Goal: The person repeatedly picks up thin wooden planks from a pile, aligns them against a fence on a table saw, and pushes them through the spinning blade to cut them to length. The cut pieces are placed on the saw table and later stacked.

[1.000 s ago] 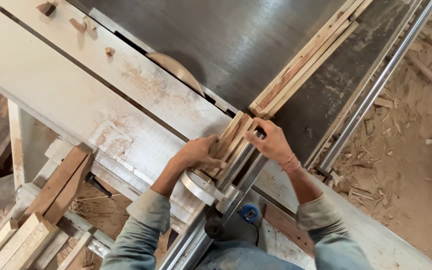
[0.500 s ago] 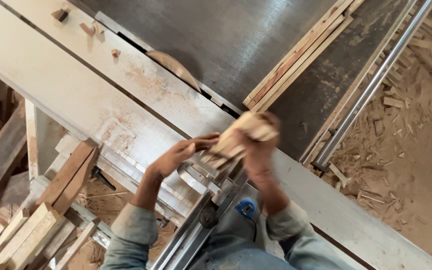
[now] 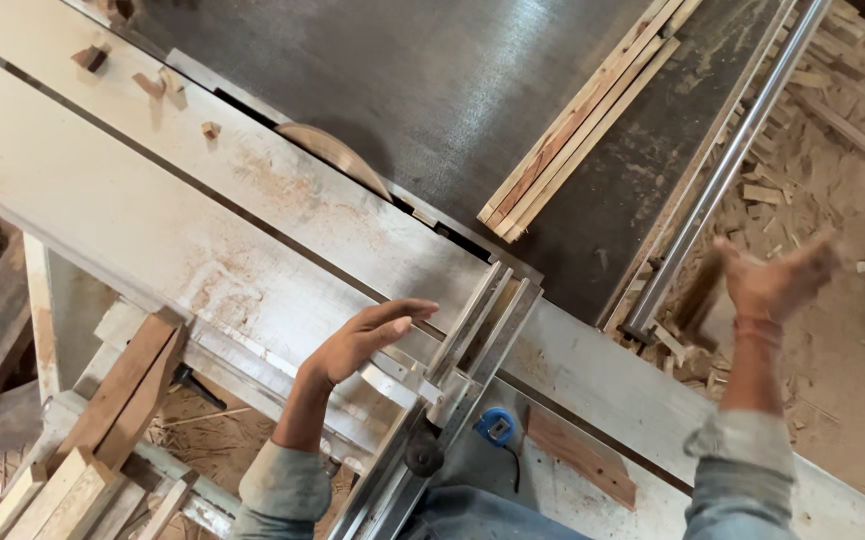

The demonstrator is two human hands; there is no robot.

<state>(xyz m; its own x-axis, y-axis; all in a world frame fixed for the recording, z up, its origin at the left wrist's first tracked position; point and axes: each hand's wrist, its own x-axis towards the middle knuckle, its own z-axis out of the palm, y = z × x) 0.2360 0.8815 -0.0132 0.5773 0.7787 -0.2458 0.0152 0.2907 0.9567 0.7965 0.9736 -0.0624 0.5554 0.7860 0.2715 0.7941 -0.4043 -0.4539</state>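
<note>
— Well, nearest the camera, what was there?

— A small blue tape measure [image 3: 495, 425] lay on the pale, dusty sliding saw table [image 3: 102, 210], close beside the grey metal crosscut fence [image 3: 452, 385]. The left hand [image 3: 367, 335] rested flat by that fence, fingers stretched out and apart, gripping nothing.

— And half a second before?

— Both hands had been bunched together over the fence, clutching a bundle of short wooden offcuts. By this frame the bundle had left them.

— Where was the right hand?

— It [image 3: 777, 280] had swung out past the long steel guide rail [image 3: 722, 175], over the sawdust-strewn floor [image 3: 852, 200], blurred, fingers spread and empty. A dark blurred wooden piece [image 3: 697, 290] hung just beside it, near the rail's end; I couldn't tell whether it was falling.

— Farther off?

— The curved guard over the saw blade [image 3: 337, 160] sat in its slot, and a stack of long thin wooden strips [image 3: 587, 115] lay on the dark steel tabletop [image 3: 382, 70] exactly as before.
</note>
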